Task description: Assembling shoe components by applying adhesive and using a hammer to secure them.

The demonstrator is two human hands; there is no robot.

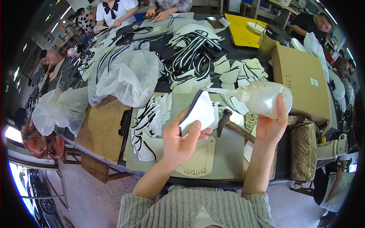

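My left hand [178, 142] is closed on a white shoe-upper piece [202, 112] with a dark strip along its left edge, holding it tilted above the table. In my right hand [272, 125] is a translucent squeeze bottle [264, 98], lying on its side. Its long nozzle points left and reaches the top corner of the piece; whether it touches cannot be told. Below lies a grey work board [228, 163] with a hammer [240, 131], a flat curved template [199, 159] and overlapping rows of white pieces with black edging [146, 131].
Beyond the board are heaped black-and-white strips [195, 51] and more white pieces [241, 70]. A clear plastic bag [125, 74] is at left, a cardboard box [300, 78] at right. A patterned roll [303, 152] hangs by the near right edge. Co-workers sit across the table.
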